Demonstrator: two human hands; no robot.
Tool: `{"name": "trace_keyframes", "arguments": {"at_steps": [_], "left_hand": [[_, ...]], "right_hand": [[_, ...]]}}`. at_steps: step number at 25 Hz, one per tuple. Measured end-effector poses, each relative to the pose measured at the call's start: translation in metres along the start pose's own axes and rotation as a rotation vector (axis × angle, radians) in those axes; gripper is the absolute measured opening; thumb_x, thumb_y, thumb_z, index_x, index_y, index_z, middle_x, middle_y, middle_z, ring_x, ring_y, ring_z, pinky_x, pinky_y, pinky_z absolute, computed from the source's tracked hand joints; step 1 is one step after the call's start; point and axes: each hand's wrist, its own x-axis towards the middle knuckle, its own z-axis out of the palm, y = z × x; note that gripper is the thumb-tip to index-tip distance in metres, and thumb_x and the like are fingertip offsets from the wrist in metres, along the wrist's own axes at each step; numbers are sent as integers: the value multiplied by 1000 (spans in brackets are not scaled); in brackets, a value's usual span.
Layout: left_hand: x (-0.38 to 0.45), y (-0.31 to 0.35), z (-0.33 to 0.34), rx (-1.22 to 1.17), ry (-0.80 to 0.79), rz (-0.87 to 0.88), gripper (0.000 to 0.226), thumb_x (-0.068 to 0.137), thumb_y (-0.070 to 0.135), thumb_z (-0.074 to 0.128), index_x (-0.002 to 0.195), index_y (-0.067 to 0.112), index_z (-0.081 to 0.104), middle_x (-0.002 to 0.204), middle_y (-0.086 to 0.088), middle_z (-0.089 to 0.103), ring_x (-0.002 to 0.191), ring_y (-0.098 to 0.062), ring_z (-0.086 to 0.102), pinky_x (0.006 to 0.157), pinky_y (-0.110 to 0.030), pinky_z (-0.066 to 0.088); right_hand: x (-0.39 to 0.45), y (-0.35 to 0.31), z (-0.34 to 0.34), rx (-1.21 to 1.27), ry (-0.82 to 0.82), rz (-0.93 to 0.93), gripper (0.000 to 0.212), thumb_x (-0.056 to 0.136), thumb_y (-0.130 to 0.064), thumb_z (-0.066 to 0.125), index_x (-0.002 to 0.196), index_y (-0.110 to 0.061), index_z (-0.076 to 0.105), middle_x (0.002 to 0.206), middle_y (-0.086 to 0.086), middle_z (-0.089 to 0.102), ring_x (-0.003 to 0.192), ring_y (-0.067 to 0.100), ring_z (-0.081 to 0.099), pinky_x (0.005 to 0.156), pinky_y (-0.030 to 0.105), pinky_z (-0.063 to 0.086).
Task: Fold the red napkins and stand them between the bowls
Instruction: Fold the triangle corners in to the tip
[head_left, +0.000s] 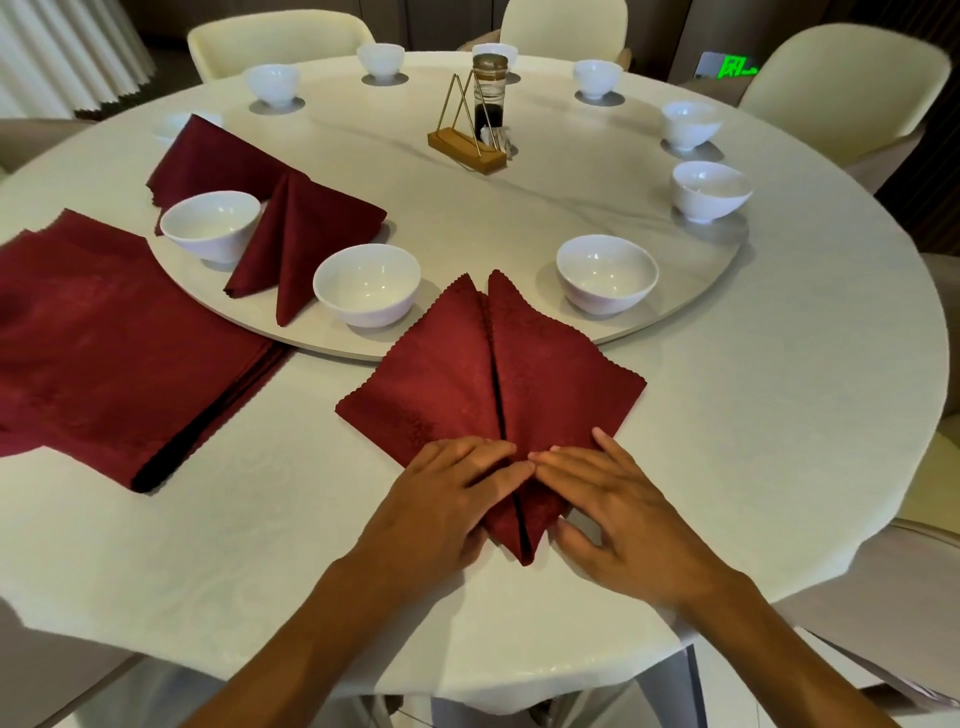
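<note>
Napkin (491, 384) lies flat, kite-folded, seam down its middle. Your left hand (447, 493) and right hand (618, 504) press it with straight fingers, fingertips meeting at the seam.

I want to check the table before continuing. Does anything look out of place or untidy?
Nothing is spilled or broken. One oddity: a flat napkin at the far left lies over the turntable edge and partly hides a bowl behind it. The folded napkin already in place leans rather than stands straight.
</note>
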Motion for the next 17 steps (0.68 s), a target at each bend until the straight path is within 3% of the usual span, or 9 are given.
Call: {"name": "trace_keyframes", "arguments": {"at_steps": [3,5,7,9,10,12,13,15,17], "left_hand": [[11,2,1,17,4,-4,67,54,7,83,117,22,70,118,3,69,104,-19,66,86,-33,54],[14,7,-15,-63,54,-54,48,62,15,73,110,20,74,109,4,73,97,-16,68,83,-29,53],[13,23,-45,-214,117,-122,40,70,17,59,107,22,75,99,7,75,86,-11,70,76,-25,56],[13,44,-92,-424,94,-264,35,78,12,61,105,29,74,83,18,73,69,-2,67,61,-14,52],[16,53,-119,-524,41,-337,24,85,14,64,100,30,75,74,20,71,62,-2,65,55,-13,48],[27,64,-169,-647,-11,-392,6,86,24,73,88,21,77,72,8,73,64,-12,69,57,-28,53],[38,63,-189,-659,-11,-415,12,81,27,79,85,16,77,75,0,75,70,-20,71,63,-34,57],[66,49,-208,-794,-80,-525,12,75,20,81,86,15,76,80,-2,76,76,-19,74,65,-28,60],[86,28,-198,-955,-244,-643,15,77,9,77,92,8,76,92,-7,77,84,-20,74,75,-27,60]], "right_hand": [[8,18,-6,7,21,80,50,89,-31,49,138,-22,56,146,-6,49,142,12,35,121,35,15],[11,26,-19,32,32,114,45,91,-31,43,133,-28,59,144,-10,50,143,12,33,121,30,11],[11,12,-47,194,18,180,38,92,-35,45,126,-44,60,135,-23,55,138,1,37,120,21,10],[12,-18,-87,372,-50,252,31,95,-31,54,114,-52,66,115,-29,66,125,-10,46,111,13,26],[14,-35,-111,472,-93,254,28,96,-24,58,109,-46,71,104,-21,72,113,-8,56,101,12,37],[19,-65,-160,681,-131,204,16,92,-19,63,98,-24,76,88,3,75,86,10,67,78,25,51],[23,-73,-180,783,-157,207,14,89,-21,65,96,-17,76,87,13,74,82,21,68,74,34,53],[34,-72,-201,914,-218,273,23,85,-26,66,99,-9,73,94,26,71,91,44,69,81,51,54],[46,-59,-194,923,-272,373,24,87,-23,65,100,-4,72,97,28,70,93,49,66,85,57,53]]}}
